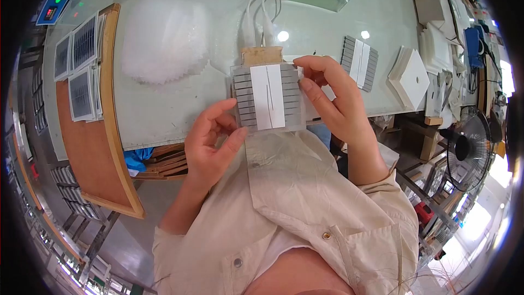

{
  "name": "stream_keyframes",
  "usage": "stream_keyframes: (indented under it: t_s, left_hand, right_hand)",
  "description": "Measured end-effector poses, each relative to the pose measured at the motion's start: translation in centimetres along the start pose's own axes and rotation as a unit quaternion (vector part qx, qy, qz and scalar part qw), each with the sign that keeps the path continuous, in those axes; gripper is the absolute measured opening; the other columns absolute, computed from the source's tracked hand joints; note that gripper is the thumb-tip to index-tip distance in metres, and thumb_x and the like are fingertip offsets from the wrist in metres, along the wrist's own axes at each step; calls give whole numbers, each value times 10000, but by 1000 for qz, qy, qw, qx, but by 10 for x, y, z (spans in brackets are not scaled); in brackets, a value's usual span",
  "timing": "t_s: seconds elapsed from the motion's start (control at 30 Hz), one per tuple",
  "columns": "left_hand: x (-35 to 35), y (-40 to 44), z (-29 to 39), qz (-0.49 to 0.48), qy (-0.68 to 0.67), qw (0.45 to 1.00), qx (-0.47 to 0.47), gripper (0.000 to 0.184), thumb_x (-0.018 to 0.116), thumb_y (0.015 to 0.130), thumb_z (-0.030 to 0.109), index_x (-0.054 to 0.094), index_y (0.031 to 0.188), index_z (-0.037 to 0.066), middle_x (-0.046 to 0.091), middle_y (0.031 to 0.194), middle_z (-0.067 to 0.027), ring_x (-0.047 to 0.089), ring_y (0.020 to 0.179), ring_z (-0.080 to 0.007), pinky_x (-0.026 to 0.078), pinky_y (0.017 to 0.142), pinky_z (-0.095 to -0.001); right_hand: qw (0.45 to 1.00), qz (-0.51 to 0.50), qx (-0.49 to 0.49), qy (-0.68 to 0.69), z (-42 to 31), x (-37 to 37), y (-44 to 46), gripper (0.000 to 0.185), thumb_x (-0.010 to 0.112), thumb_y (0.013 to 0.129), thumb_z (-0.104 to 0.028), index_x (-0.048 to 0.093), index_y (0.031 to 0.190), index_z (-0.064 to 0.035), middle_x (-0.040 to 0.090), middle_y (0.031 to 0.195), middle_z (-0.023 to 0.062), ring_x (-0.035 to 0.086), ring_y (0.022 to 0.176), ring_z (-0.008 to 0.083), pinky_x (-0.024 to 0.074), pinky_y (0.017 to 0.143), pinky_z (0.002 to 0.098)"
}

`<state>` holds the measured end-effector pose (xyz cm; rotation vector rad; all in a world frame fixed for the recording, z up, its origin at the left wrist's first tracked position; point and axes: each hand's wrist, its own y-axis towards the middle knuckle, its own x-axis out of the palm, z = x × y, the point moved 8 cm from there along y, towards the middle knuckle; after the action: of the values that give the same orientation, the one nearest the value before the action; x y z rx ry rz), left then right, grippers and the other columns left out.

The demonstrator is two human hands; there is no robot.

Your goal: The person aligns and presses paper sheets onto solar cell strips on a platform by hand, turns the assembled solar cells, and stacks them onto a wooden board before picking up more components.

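Indoors, glass-topped table (218, 84), fan (463, 147) alongside

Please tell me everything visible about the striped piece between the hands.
The striped piece is flat, squarish and grey, with dark crosswise lines, a white lengthwise band bearing dark marks, and a clear, plastic-looking margin. It sits at the near edge of the table; the left hand touches one side, the right hand the other.

No text, brand or sign can be read. On the blue device (53, 8), beyond the wooden-framed board (87, 131), a red display (50, 13) is lit (its figures are too small to be made out).
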<state>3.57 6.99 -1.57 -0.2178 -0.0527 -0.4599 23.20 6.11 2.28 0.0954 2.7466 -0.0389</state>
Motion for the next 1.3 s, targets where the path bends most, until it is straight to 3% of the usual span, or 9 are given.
stream_keyframes:
  t_s: [0.67,1.3]
  left_hand:
    - [1,2,2,-12,-9,1000,3,463,607,735,-75,464,1170,-5,510,780,-11,503,727,-68,427,667,-202]
    - [2,2,2,-19,-13,1000,16,455,596,741,-82,461,1168,-2,499,792,-15,503,743,-83,429,685,-213]
  right_hand:
    - [1000,-2,8,12,7,0,-4,221,489,835,15,514,1054,6,521,877,22,474,760,80,395,718,202]
    - [1000,1,0,11,7,-1,-5,225,503,827,13,521,1051,9,516,859,29,479,775,93,400,720,213]
